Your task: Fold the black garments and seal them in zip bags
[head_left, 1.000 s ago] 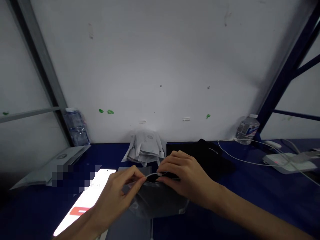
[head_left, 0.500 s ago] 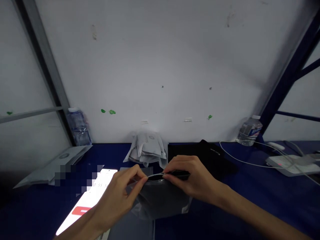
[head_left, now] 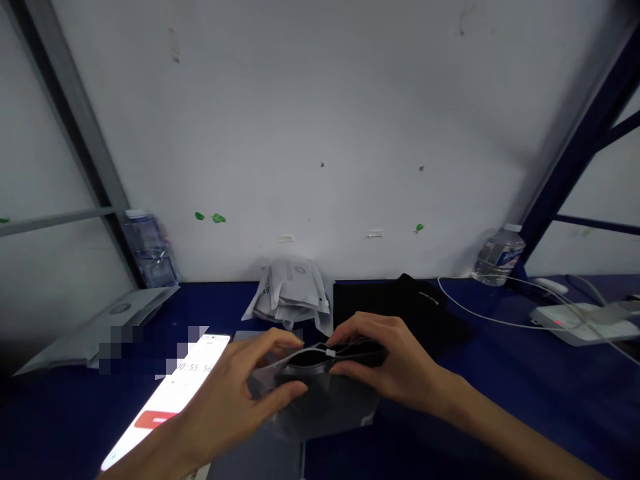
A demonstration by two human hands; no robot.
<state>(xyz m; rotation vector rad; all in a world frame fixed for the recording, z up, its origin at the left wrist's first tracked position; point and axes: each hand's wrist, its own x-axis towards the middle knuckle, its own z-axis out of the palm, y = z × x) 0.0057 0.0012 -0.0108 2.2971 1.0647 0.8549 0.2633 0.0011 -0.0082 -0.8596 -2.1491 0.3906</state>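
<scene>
A frosted zip bag point(head_left: 325, 403) with dark contents lies in front of me, its mouth gaping and a white slider point(head_left: 331, 353) on the zip. My left hand point(head_left: 250, 383) is at the left of the mouth, thumb and forefinger spread apart. Around the right part of the mouth curls my right hand point(head_left: 385, 353), fingers behind and thumb in front, gripping the bag beside the slider. Under it, another flat clear bag point(head_left: 260, 457) rests on the blue table.
A pile of packed bags point(head_left: 295, 287) stands by the wall, with folded black fabric point(head_left: 400, 307) to its right. More flat bags point(head_left: 110, 320) and a lit phone point(head_left: 170, 393) lie left. Bottles point(head_left: 150, 250) point(head_left: 500, 257) stand at both sides. A white power strip point(head_left: 585, 323) with cables sits right.
Both hands were pinching the rim of the bag; the left thumb and forefinger have parted. The mouth gapes wider and the white slider now shows. The view has shifted slightly.
</scene>
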